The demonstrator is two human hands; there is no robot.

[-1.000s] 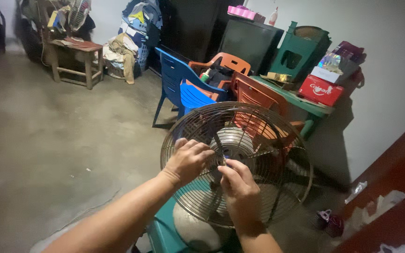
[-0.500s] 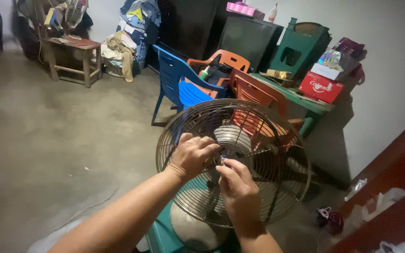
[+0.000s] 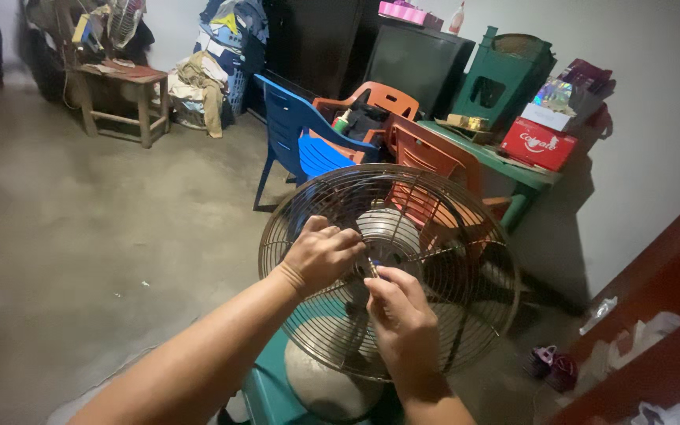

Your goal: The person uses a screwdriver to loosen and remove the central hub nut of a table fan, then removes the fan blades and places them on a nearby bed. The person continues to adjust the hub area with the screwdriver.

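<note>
While one fan grille [image 3: 434,236] is steadied by the left hand [image 3: 320,256], a small tool [image 3: 372,268] is pinched in the right hand's [image 3: 403,315] grip; three chairs [image 3: 301,138] are seen behind.

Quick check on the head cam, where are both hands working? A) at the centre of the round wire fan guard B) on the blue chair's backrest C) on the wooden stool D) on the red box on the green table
A: the left hand and right hand meet at the hub of the wire fan guard, fingertips pinching a small part there; the blue chair stands apart behind it.
</note>
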